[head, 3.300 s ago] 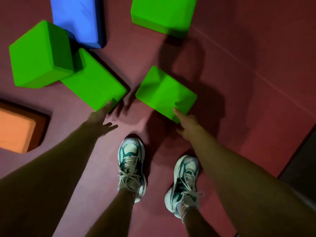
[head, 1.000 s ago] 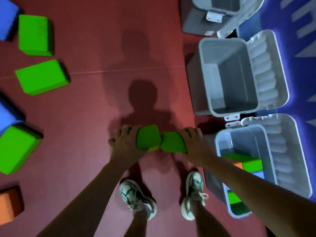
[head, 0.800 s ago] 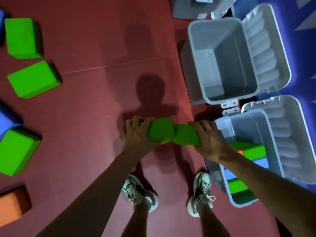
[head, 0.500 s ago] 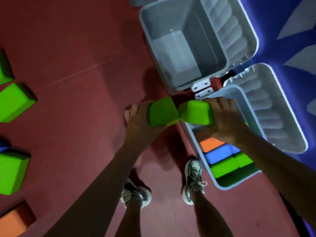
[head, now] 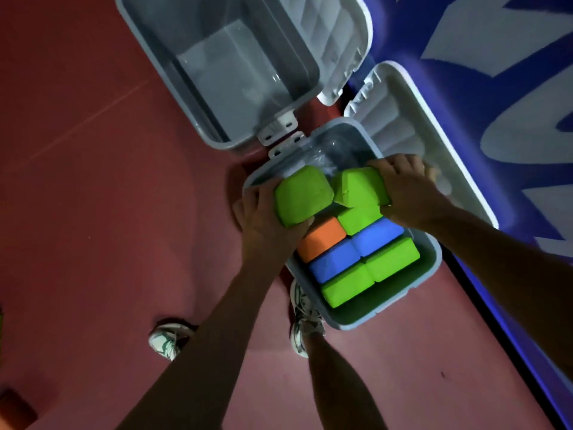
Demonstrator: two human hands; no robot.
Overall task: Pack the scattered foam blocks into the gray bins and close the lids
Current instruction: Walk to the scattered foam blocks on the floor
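Red floor [head: 93, 212], matte and flat, carries two gray bins side by side against a blue-and-white wall [head: 496, 88]; both lids stand open. The far bin [head: 148, 48] holds nothing you can see. The near bin [head: 434, 252] already holds orange, blue and green blocks packed edge to edge, with free space at its far end. Over that space you hold two green blocks, one per hand, touching at their inner corners. Your left hand [head: 263, 218] grips the left block [head: 299, 195] from its outer side, fingers curled round the edge; your right hand [head: 406, 187] grips the right block [head: 356, 189] the same way. The foam dents under your fingers, so judge it light, soft and springy, not slippery: take it by the short ends and squeeze lightly. It should press into a tight gap without harm. A shoe [head: 166, 339] stands on the floor to the left.
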